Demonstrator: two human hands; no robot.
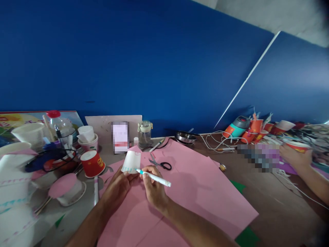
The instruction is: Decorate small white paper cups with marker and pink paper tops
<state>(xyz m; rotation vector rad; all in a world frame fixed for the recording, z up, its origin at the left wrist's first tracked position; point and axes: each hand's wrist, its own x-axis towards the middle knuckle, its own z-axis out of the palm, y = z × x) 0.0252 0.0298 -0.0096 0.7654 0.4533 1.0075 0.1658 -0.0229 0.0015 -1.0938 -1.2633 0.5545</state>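
My left hand (pixel 122 182) is closed around the lower part of a white paper cup (pixel 132 160), which stands upside down and tilted above pink paper. Blue-green marks run along the cup's lower edge. Between the fingers of my right hand (pixel 154 187) is a white marker (pixel 159 179) with a blue-green tip end, its point at the cup's lower right edge. Under both hands spreads a large sheet of pink paper (pixel 195 192). Just beyond my right hand lie black-handled scissors (pixel 164 165), their blades apart.
A red paper cup (pixel 92 164), a pink-topped bowl (pixel 65 188) and stacked cups crowd the left. Behind stand a phone (pixel 120 137), a glass bottle (pixel 145 133) and a roll of tape (pixel 185 138). At right, another person's hand (pixel 295 156) is near a cup, with white cables (pixel 218 140) nearby.
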